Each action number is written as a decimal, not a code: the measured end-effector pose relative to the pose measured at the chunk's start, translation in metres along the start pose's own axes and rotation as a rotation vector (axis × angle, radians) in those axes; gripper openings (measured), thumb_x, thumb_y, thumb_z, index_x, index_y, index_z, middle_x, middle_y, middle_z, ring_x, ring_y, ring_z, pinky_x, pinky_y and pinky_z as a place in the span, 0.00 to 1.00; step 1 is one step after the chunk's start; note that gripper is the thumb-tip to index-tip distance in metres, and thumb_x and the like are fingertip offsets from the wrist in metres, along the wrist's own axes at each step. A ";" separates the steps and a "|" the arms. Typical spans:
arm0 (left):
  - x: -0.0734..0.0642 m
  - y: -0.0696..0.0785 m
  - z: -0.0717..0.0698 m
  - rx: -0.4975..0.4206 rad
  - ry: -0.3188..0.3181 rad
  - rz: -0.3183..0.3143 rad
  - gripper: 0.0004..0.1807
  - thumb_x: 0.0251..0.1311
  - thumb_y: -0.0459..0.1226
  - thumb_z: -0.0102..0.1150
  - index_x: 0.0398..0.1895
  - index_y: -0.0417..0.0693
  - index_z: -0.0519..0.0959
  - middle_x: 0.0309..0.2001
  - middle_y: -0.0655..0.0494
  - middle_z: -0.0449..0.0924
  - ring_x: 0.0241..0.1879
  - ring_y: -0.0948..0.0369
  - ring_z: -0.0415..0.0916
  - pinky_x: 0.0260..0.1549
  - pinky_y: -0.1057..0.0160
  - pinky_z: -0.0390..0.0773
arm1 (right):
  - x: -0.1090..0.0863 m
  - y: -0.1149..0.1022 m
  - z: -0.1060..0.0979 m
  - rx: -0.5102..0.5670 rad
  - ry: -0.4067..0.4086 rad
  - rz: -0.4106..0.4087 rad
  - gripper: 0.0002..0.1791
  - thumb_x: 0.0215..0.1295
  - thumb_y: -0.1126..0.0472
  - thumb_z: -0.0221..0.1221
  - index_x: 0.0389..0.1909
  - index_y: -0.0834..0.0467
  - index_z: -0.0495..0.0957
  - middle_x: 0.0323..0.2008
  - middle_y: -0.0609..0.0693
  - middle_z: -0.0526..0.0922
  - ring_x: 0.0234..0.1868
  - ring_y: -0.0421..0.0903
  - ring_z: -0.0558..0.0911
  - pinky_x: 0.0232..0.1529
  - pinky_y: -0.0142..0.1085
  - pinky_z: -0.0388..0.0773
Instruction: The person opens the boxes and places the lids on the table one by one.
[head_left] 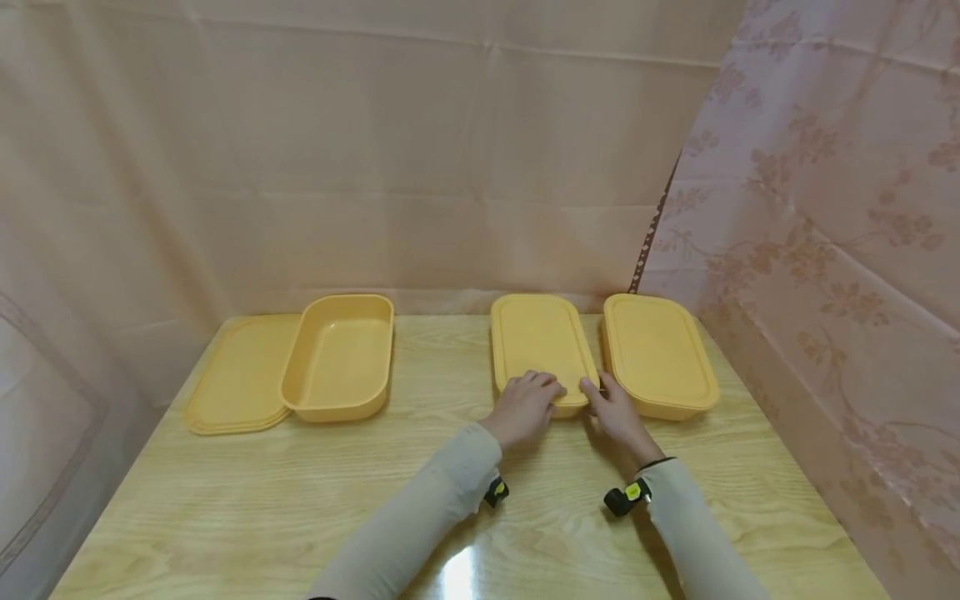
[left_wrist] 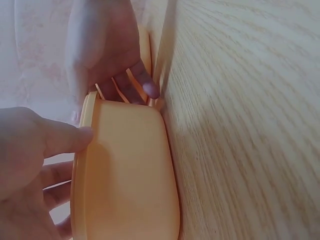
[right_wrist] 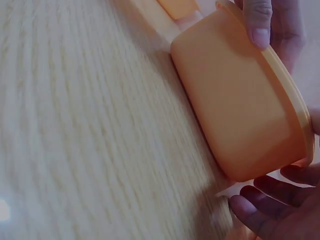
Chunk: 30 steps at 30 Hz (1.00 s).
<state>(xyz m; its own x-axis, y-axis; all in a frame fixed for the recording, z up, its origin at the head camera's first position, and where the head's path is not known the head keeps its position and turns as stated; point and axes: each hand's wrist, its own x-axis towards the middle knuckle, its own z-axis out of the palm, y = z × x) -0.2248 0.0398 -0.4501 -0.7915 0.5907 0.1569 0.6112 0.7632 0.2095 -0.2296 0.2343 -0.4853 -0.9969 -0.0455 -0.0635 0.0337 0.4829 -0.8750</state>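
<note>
A yellow rectangular storage box (left_wrist: pixel 130 170) stands right of the table's middle with a matching lid (head_left: pixel 542 342) on top. At its near edge, my left hand (head_left: pixel 522 408) has its thumb against the lid's rim and its fingers over the lid's top. My right hand (head_left: pixel 617 417) is at the near right corner, thumb at the lid's edge. Its fingers (right_wrist: pixel 262 200) extend loosely beside the box wall, in the gap before the neighbouring box; whether they touch it is unclear. The lid's rim (right_wrist: pixel 287 82) sits along the box's upper edge.
Another lidded yellow box (head_left: pixel 660 354) stands close on the right. On the left, an uncovered yellow box (head_left: pixel 341 358) stands beside stacked lids (head_left: pixel 240 375), overlapping them in view. The wooden table (head_left: pixel 315 492) meets a hanging cloth (head_left: pixel 420 167) at the back.
</note>
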 end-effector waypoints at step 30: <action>0.001 -0.006 -0.006 -0.083 -0.071 -0.006 0.19 0.67 0.39 0.56 0.61 0.57 0.77 0.65 0.58 0.73 0.64 0.59 0.68 0.59 0.56 0.73 | 0.004 0.016 -0.008 -0.102 -0.082 -0.106 0.45 0.54 0.53 0.71 0.69 0.62 0.61 0.57 0.64 0.73 0.52 0.56 0.79 0.46 0.36 0.75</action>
<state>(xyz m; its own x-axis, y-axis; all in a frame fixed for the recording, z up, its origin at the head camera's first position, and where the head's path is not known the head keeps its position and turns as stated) -0.2296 0.0339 -0.4455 -0.7909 0.6056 0.0874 0.6018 0.7440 0.2903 -0.2333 0.2491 -0.4961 -0.9852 -0.1707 -0.0158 -0.0834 0.5576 -0.8259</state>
